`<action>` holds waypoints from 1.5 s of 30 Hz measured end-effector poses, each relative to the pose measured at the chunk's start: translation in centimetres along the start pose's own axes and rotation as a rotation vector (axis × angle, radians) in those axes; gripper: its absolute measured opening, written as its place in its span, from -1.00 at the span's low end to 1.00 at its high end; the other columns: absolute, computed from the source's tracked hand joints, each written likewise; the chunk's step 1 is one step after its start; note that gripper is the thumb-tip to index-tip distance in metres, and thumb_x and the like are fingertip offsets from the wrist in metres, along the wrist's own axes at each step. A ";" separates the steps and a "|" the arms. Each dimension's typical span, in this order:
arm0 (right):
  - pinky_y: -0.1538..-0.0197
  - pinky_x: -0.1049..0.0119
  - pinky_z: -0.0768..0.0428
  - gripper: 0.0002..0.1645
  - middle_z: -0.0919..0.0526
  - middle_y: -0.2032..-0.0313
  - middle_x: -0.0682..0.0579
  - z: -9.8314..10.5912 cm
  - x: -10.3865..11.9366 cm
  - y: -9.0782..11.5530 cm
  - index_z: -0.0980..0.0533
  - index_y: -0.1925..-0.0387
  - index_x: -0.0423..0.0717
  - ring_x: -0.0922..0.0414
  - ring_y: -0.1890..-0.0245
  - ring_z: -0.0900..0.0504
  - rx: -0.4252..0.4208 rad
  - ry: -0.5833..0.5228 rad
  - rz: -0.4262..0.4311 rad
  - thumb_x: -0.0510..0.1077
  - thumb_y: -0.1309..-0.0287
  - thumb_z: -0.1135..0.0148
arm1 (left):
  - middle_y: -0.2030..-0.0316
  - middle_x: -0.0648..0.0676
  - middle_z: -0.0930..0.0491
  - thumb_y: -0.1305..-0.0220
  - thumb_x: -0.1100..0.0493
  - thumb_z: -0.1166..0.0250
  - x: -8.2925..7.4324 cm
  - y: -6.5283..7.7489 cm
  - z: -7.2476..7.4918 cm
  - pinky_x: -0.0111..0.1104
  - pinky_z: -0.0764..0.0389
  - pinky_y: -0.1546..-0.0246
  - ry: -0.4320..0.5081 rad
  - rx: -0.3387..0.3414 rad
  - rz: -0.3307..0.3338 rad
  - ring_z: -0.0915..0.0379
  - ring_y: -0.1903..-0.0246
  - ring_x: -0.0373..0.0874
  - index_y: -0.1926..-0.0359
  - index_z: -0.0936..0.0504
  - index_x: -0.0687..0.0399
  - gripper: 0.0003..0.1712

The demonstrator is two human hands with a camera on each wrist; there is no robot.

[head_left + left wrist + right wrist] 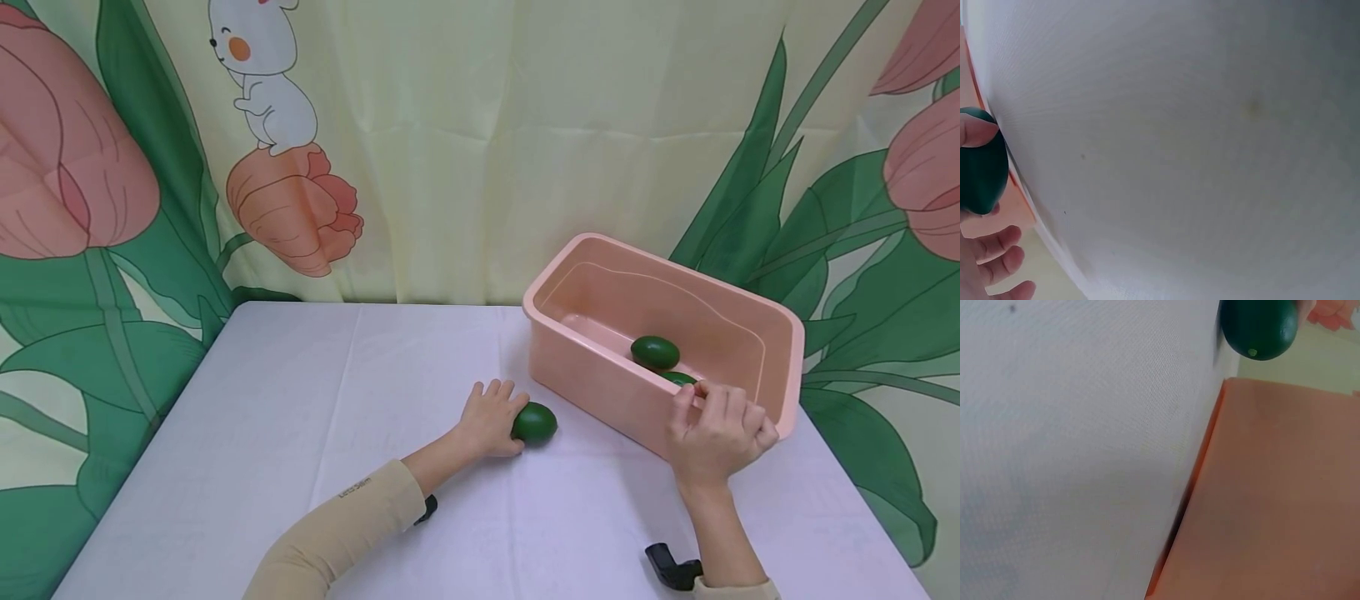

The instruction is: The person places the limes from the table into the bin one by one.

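My left hand (489, 423) pinches a dark green oval fruit (536, 423), perhaps an avocado, on the cloth left of a pink plastic bin (592, 400). In the left wrist view the thumb (977, 132) lies across this fruit (984, 175), while several other fingers stretch out below. My right hand (716, 433) grips the bin's front rim near its right corner, fingers curled over the edge. Inside the bin lie two like fruits, one whole in sight (656, 352) and another (678, 378) partly hidden by the front wall. The right wrist view shows the bin's outer wall (1279, 487), not the right hand's fingers.
A white cloth (390, 375) covers the table. Behind it hangs a pale yellow curtain (450, 150) printed with tulips and a white animal. Black wrist mounts show under the left sleeve (426, 510) and beside the right forearm (672, 568).
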State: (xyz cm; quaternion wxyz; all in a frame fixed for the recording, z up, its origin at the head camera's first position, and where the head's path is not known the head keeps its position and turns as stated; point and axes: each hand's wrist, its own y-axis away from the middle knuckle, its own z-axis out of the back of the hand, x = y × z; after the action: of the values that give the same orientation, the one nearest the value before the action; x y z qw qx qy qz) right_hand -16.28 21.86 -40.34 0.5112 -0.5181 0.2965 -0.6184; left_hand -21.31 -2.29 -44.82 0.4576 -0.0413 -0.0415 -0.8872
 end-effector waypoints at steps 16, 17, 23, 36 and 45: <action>0.11 -0.13 -0.11 -0.54 -0.47 0.43 -0.30 -0.2 -0.1 0.1 -0.47 0.43 -0.37 -0.22 0.31 -0.33 0.005 -0.005 -0.006 0.01 -0.13 0.06 | 0.18 -0.03 -0.35 0.15 -0.36 -0.25 0.3 0.0 0.4 -0.31 -0.26 0.28 0.049 -0.081 0.011 -0.25 0.19 -0.14 -0.01 -0.42 -0.25 -0.33; 0.11 -0.13 -0.11 -0.54 -0.47 0.43 -0.30 -0.2 -0.1 0.1 -0.47 0.43 -0.37 -0.22 0.31 -0.33 0.005 -0.004 -0.004 0.01 -0.13 0.06 | 0.18 -0.03 -0.35 0.15 -0.36 -0.25 0.4 0.0 0.5 -0.31 -0.26 0.28 0.050 -0.085 0.012 -0.25 0.19 -0.14 -0.01 -0.42 -0.25 -0.33; 0.11 -0.13 -0.12 -0.54 -0.47 0.43 -0.30 -0.1 -0.2 0.1 -0.47 0.42 -0.36 -0.22 0.32 -0.33 0.009 0.002 -0.004 0.02 -0.13 0.06 | 0.18 -0.03 -0.38 0.18 -0.38 -0.25 0.6 0.1 1.2 -0.30 -0.26 0.31 0.055 -0.109 0.016 -0.26 0.21 -0.12 -0.05 -0.43 -0.25 -0.28; 0.11 -0.13 -0.12 -0.54 -0.47 0.44 -0.30 -0.3 -0.1 0.0 -0.48 0.44 -0.37 -0.22 0.32 -0.33 -0.016 -0.013 -0.005 0.02 -0.11 0.05 | 0.16 -0.01 -0.40 0.16 -0.36 -0.27 1.2 0.3 3.6 -0.27 -0.31 0.29 0.097 -0.162 0.027 -0.28 0.21 -0.10 -0.10 -0.43 -0.23 -0.24; 0.13 -0.13 -0.11 -0.52 -0.47 0.44 -0.30 -0.4 -0.2 0.0 -0.47 0.45 -0.37 -0.22 0.32 -0.33 -0.028 -0.005 0.001 0.03 -0.11 0.07 | 0.20 -0.02 -0.38 0.18 -0.33 -0.31 1.2 0.4 4.7 -0.28 -0.30 0.30 0.126 -0.210 0.021 -0.27 0.22 -0.11 -0.02 -0.44 -0.22 -0.30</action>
State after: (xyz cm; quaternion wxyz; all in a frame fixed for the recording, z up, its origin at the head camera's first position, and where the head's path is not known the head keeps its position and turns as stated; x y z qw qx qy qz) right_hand -16.70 21.95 -40.51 0.5051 -0.5267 0.3042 -0.6123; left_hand -21.48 -3.00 -39.96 0.4618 -0.0336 0.0810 -0.8827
